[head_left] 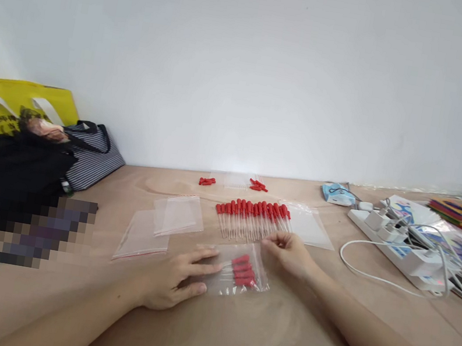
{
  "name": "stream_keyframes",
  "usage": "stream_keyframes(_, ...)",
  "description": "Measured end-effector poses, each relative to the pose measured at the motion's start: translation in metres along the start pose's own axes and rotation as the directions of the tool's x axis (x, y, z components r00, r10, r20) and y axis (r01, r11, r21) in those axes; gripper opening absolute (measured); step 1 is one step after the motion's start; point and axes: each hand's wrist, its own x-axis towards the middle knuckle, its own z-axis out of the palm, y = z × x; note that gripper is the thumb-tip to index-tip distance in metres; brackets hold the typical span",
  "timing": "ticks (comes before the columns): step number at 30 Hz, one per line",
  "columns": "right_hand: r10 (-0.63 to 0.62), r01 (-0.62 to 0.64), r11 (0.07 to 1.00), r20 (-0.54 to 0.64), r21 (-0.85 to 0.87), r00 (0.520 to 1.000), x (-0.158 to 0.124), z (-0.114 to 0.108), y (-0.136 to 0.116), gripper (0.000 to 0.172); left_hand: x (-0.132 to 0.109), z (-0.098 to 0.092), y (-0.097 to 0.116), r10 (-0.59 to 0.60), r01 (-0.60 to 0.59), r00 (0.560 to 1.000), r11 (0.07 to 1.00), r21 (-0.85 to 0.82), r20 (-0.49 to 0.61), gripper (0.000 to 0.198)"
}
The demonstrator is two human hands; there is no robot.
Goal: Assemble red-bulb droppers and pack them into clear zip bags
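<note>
The left hand (178, 279) lies spread on the bag (229, 252) of red-topped droppers (244, 271), between both hands; the right hand (289, 255) meets its far-right corner, grip unclear. Tugging there could drag it askew.

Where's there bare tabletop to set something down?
Bare tabletop lies between the forearms, nearer than the bag between the hands; another patch separates the left forearm from the pixelated object. Crowded: the right side, around the power strip.

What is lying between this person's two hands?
A clear bag with red-ended sticks inside lies between the left hand and the right hand, in the head view.
</note>
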Motion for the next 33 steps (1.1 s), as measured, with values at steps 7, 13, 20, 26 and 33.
stream_keyframes(7, -0.149, -0.102, 0.777, -0.340, -0.621, 0.929, 0.068, -0.029, 0.000, 0.021, 0.002, -0.005, 0.001, 0.047, -0.047, 0.996, 0.999, 0.004, 0.072, 0.049)
stream_keyframes(13, -0.065, -0.229, 0.734, -0.402, -0.639, 0.914, 0.095, -0.024, 0.008, 0.024, 0.000, -0.004, 0.002, 0.036, -0.038, 0.996, 0.999, 0.032, 0.079, 0.052)
stream_keyframes(20, -0.074, -0.177, 0.834, -0.424, -0.522, 0.902, 0.090, -0.042, 0.001, 0.018, 0.000, -0.005, 0.001, 0.055, -0.057, 0.997, 0.998, 0.026, 0.058, 0.052)
stream_keyframes(26, -0.032, 0.100, 0.990, -0.533, 0.098, 0.845, 0.042, -0.067, -0.004, 0.028, 0.000, -0.006, 0.003, -0.004, 0.002, 0.998, 0.999, 0.037, 0.062, 0.060)
stream_keyframes(33, 0.176, 0.074, 0.864, -0.436, 0.498, 0.883, 0.005, -0.027, 0.016, 0.023, 0.002, -0.005, 0.005, 0.001, -0.004, 0.998, 0.998, 0.059, 0.056, 0.055)
